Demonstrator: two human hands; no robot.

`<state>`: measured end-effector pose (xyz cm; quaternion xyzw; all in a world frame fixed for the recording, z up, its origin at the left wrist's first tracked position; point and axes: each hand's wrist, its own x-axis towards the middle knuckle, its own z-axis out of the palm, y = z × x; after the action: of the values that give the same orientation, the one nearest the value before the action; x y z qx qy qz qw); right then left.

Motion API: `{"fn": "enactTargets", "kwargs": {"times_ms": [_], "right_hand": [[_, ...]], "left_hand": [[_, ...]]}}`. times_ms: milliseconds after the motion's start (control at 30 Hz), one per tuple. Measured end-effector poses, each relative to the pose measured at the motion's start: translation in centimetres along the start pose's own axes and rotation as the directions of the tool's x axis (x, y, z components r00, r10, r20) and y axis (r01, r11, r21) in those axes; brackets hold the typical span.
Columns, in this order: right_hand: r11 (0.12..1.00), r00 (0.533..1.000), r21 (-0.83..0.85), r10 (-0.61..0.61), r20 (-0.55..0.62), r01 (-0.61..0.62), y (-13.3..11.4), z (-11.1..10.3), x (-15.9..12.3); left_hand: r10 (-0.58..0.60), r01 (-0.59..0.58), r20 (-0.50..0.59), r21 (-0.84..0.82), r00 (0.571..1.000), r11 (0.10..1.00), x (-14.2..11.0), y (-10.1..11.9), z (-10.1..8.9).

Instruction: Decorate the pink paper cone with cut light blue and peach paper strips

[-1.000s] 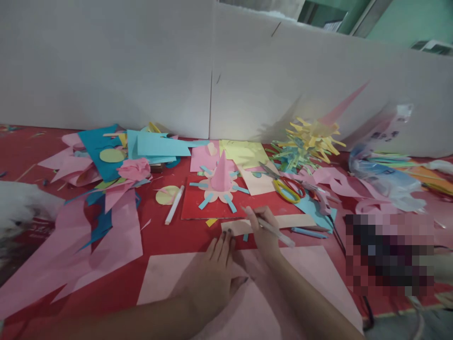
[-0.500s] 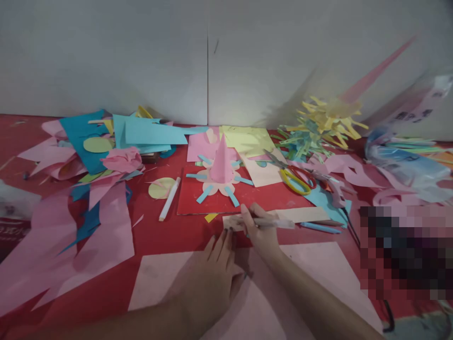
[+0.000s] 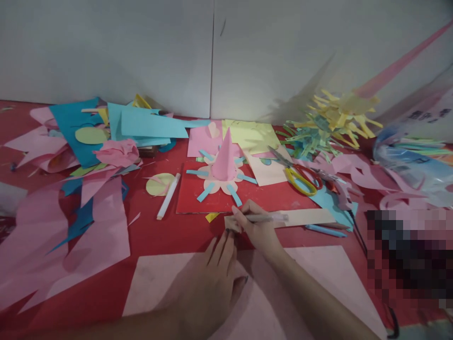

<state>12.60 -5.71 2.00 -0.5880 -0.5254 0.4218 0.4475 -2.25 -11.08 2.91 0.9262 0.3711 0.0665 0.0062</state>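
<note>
My right hand (image 3: 256,226) is closed around a pen (image 3: 269,217), its point down at the left end of a pale paper strip (image 3: 304,217). My left hand (image 3: 215,271) lies flat with fingers stretched, its fingertips pressing the strip's lower left edge. Beneath that hand is a large pale pink sheet (image 3: 155,278). Just beyond the strip, a pink paper cone (image 3: 224,160) stands on a petal-shaped pale base (image 3: 212,185) with light blue strips around it, all on a red square board (image 3: 189,203). A small yellow paper scrap (image 3: 212,216) is near the board's front edge.
A white marker (image 3: 168,197) lies left of the board. Yellow-handled scissors (image 3: 300,182), a pink glue gun (image 3: 341,193) with a cord and a blue pen (image 3: 323,230) lie to the right. Pink sheets (image 3: 99,226) and paper offcuts crowd the left; a fringed yellow paper piece (image 3: 336,118) stands back right.
The view has shifted slightly. My right hand and its pen have moved a little left along the strip, and the pen tilts somewhat differently. My left hand stays on the strip's edge.
</note>
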Motion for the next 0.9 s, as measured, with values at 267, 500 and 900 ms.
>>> {"fn": "enactTargets", "kwargs": {"times_ms": [267, 500, 900], "right_hand": [[0.997, 0.999, -0.082, -0.006, -0.045, 0.002, -0.9, -0.14, -0.15], [0.998, 1.0, -0.059, 0.0, 0.004, 0.001, -0.06, -0.18, -0.1], [0.997, 1.0, -0.075, 0.005, -0.013, -0.006, -0.53, -0.28, -0.08]], "left_hand": [[0.021, -0.021, 0.021, -0.005, 1.0, 1.0, 0.07, 0.02, 0.14], [0.007, -0.006, -0.077, 0.022, 0.997, 1.0, 0.03, 0.17, 0.41], [0.016, -0.015, -0.027, 0.01, 1.0, 1.0, 0.05, -0.13, 0.12]]}}
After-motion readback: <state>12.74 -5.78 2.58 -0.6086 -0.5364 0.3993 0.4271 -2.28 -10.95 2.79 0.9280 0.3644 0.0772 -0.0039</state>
